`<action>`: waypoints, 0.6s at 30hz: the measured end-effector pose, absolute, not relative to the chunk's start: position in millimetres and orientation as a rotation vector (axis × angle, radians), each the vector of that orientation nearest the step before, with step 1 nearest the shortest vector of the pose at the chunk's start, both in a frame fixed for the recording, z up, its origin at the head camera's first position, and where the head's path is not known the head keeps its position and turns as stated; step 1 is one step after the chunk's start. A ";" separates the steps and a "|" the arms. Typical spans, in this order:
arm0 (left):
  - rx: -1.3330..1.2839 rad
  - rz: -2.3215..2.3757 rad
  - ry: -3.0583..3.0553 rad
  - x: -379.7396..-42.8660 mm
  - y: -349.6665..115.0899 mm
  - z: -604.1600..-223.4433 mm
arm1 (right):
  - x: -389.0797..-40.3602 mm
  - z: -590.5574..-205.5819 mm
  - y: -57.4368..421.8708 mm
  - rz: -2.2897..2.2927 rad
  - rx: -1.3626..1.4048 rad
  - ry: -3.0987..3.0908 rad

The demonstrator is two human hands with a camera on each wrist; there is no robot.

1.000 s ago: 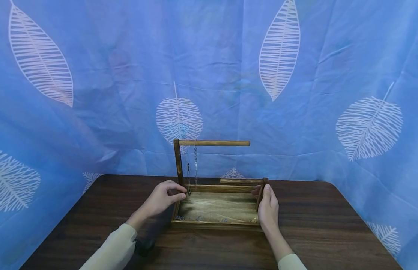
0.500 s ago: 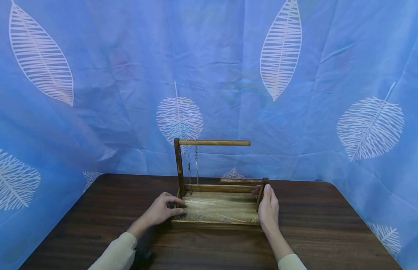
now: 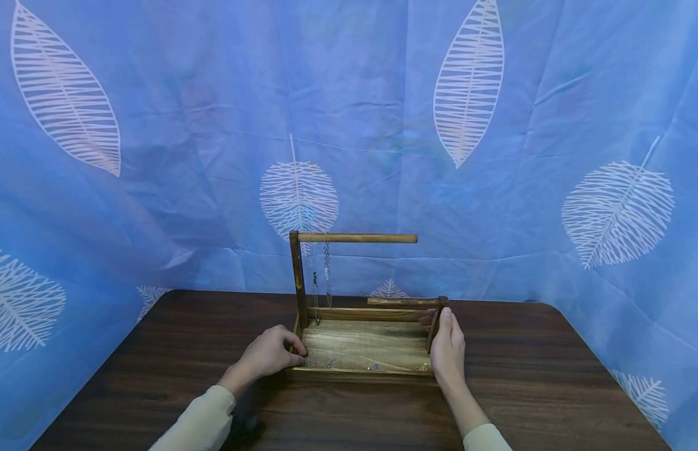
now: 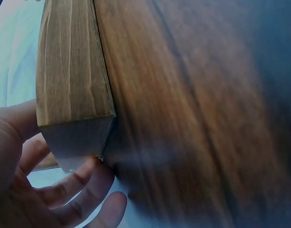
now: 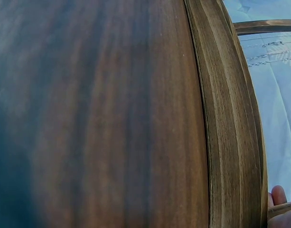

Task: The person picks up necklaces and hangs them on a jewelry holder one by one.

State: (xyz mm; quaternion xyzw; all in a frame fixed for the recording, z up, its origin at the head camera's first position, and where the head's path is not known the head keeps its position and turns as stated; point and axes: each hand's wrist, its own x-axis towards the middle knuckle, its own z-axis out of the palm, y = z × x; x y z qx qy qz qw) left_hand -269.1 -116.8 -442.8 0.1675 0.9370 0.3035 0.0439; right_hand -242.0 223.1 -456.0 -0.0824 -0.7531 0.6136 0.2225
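A wooden jewelry stand (image 3: 357,376) has a shallow tray, a tall left post with an upper bar (image 3: 371,238) and a short right post with a lower bar (image 3: 402,302). Two thin chain necklaces (image 3: 328,269) hang from the upper bar near its left end. My left hand (image 3: 272,351) is at the tray's front left corner, thumb and forefinger reaching over the wall beside small shiny pieces; I cannot tell whether they pinch one. Its other fingers lie along the outside of that corner. My right hand (image 3: 449,347) grips the right side, thumb in front, fingertips behind the post.
Several small shiny pieces (image 3: 374,367) lie along the tray's front inner edge. The stand rests on a dark wooden table (image 3: 541,376). Behind it hangs a blue cloth (image 3: 371,94) with white leaf prints.
My left hand has moved down and forward along the tray's left side, from beside the necklaces to the front corner, and its thumb and forefinger have drawn closer. The right hand keeps its grip.
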 end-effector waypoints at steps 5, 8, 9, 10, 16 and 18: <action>0.525 0.900 2.912 -266.9 -115.2 -444.3 | -242.2 -456.1 222.9 1.697 -0.237 -2.085; 0.536 0.892 2.923 -266.4 -114.7 -444.5 | -242.3 -456.1 222.7 1.699 -0.245 -2.085; 0.534 0.882 2.928 -266.4 -114.5 -444.5 | -242.5 -456.0 222.6 1.698 -0.244 -2.083; 0.531 0.867 2.935 -266.4 -114.2 -444.2 | -242.5 -456.0 222.6 1.697 -0.243 -2.081; 0.550 0.815 2.946 -266.1 -113.3 -441.8 | -242.2 -455.6 222.5 1.697 -0.239 -2.081; 0.574 0.819 2.946 -265.7 -113.2 -441.2 | -241.9 -455.6 222.3 1.698 -0.240 -2.087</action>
